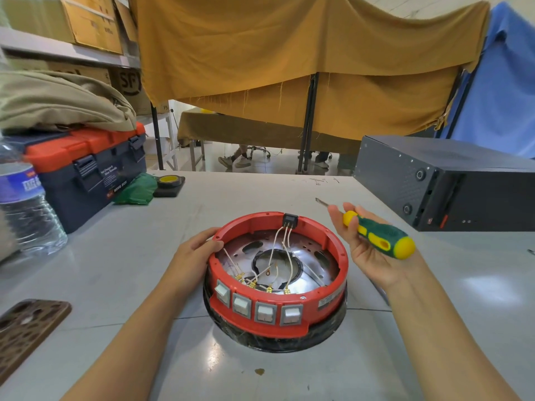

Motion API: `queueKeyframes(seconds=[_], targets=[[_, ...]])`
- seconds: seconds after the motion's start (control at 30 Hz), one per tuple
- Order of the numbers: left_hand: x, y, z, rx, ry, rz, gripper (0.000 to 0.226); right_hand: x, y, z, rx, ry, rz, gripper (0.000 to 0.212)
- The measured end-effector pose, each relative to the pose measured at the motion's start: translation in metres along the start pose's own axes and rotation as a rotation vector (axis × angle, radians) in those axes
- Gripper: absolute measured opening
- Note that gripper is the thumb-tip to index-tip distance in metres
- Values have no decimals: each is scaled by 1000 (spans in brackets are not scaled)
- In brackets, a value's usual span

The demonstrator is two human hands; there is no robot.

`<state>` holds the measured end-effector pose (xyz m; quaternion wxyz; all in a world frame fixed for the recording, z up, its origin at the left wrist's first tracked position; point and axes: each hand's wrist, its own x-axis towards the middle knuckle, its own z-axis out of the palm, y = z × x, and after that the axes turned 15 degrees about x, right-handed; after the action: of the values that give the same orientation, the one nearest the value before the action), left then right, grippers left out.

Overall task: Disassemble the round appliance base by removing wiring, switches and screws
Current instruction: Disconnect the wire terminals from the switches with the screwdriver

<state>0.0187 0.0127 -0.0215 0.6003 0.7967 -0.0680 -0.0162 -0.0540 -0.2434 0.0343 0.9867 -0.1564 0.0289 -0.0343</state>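
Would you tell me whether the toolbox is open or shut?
Shut: the toolbox has its orange lid down, both dark latches lie flat, and a bag rests on top.

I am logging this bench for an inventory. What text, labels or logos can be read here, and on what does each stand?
"SF": printed on the cardboard box under the shelf.
"WING BOX": seemingly, on the toolbox front; the lines above it are too small to read.
Water bottle label: blurred, unreadable.
Sticker on the red appliance base: too small to read.
Upper cardboard boxes: faint print, unreadable.
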Motion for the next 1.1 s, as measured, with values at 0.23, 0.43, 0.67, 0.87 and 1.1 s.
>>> queueKeyframes(seconds=[0.23, 0.43, 0.67, 0.87, 1.1], targets=[[3, -1, 0, -10, -43, 15, 28, 4, 10, 5, 51, -86, 4, 38], [5, -1, 0, -7, -63, 26, 29, 4, 6, 3, -102, -214, 20, 35], [11, 1, -4, 39, -89, 6, 28, 5, 7, 1, -245, -273, -41, 27], [22, 8, -7, 67, -122, -26, 27, 9, 6, 0, -492, -159, -139, 27], [38, 11, -11, 90, -152, -102, 9, 10, 5, -2, -761, -98, -203, 42]])
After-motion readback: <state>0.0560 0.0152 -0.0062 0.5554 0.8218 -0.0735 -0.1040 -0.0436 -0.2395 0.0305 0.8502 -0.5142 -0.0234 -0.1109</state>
